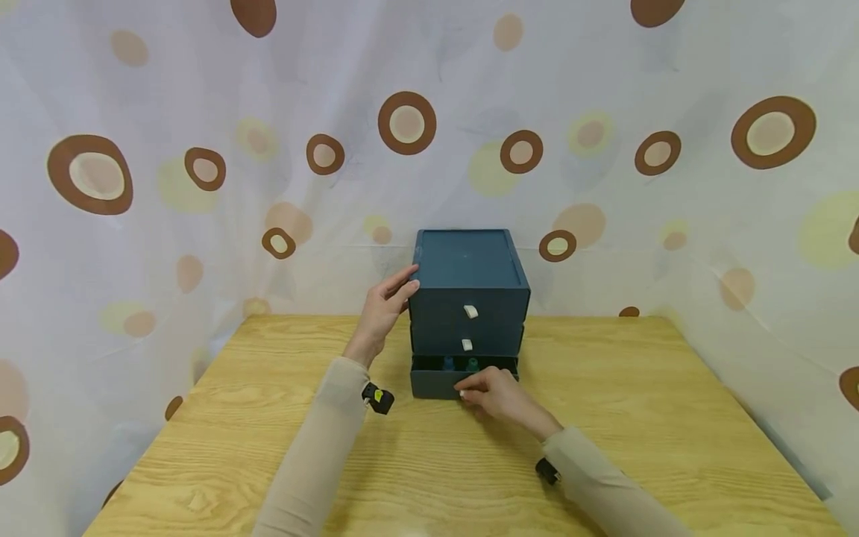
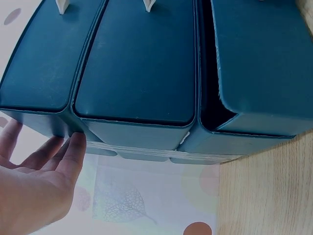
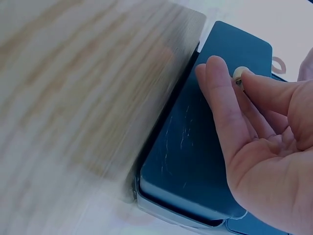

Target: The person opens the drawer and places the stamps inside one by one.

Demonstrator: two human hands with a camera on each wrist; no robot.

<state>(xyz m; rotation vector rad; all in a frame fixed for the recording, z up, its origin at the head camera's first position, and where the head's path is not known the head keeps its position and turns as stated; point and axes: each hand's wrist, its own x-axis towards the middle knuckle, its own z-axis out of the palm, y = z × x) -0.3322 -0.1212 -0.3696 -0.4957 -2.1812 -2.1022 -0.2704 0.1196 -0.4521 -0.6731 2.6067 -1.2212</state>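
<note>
A dark blue cabinet (image 1: 466, 257) with three stacked drawers stands at the back of the table. Its bottom drawer (image 1: 432, 385) is pulled partway out. Inside that drawer, the tops of a small blue item (image 1: 448, 364) and a small green item (image 1: 473, 365) show, their lower parts hidden by the drawer front. My right hand (image 1: 503, 399) pinches the bottom drawer's white knob (image 3: 239, 74) between thumb and fingers. Against the cabinet's left side rests my left hand (image 1: 381, 313), fingers extended; the left wrist view shows its fingertips touching the side near the top drawer.
White pulls mark the top drawer (image 1: 443, 313) and the middle drawer (image 1: 436, 342), both closed. Under the cabinet is a wood-grain table (image 1: 282, 418). A white curtain (image 1: 376, 201) with brown rings hangs right behind it and along the sides.
</note>
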